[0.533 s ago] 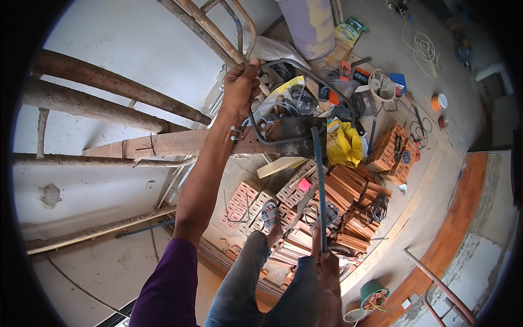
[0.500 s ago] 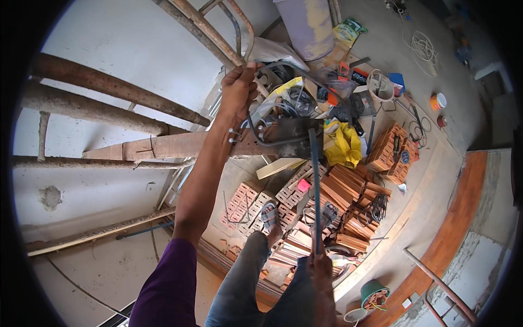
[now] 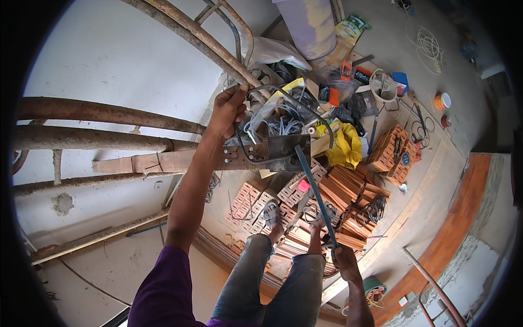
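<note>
My left hand is closed around a dark metal rod bent into an open, angular loop. One side of the rod curves out over the clutter. Its lower side lies across a wooden plank at a dark metal plate on the plank's end. Several bright metal pins stick up from the plank near the rod. My right hand grips the lower end of a long blue-grey bar, whose upper end rests at the plate. Whether the bar hooks onto the rod is hard to make out.
Rusty scaffold pipes run along the left wall. Below the plank lie hollow red bricks and stacked clay strips, around my sandalled feet. Beyond are a yellow bag, a tall lilac bin and a green bucket.
My right hand has moved right and slightly up, tilting the bar's lower end outward. My left hand and the bent rod have shifted slightly down and left in view.
</note>
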Action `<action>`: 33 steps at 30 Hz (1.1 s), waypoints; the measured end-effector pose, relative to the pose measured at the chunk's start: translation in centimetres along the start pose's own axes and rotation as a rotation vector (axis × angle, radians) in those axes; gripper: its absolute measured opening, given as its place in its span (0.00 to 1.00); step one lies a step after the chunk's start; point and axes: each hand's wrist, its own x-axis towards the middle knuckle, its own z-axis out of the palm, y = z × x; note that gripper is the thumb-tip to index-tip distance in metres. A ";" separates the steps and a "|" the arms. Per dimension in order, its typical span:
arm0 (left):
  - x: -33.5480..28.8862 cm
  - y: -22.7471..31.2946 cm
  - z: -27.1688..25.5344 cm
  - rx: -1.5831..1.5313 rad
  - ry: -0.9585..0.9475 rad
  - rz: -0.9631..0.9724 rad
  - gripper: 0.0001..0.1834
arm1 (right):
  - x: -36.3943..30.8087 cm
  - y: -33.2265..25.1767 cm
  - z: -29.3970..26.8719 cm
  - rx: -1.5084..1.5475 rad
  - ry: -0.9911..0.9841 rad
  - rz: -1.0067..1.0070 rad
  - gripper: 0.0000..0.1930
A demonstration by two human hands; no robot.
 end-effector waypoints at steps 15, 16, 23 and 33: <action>-0.4 0.0 -0.9 -0.039 0.002 0.023 0.13 | 1.7 -1.5 -5.1 0.086 -0.127 0.085 0.28; -0.1 0.0 -0.8 -0.045 -0.009 0.023 0.13 | 1.8 -1.7 -5.6 0.071 -0.133 0.079 0.28; -0.4 -0.4 -0.8 -0.051 0.018 0.042 0.13 | 2.6 -1.3 -5.8 0.060 -0.077 0.042 0.30; 0.1 -0.2 0.1 -0.053 -0.039 0.103 0.13 | 0.6 2.6 2.4 0.050 0.056 -0.027 0.29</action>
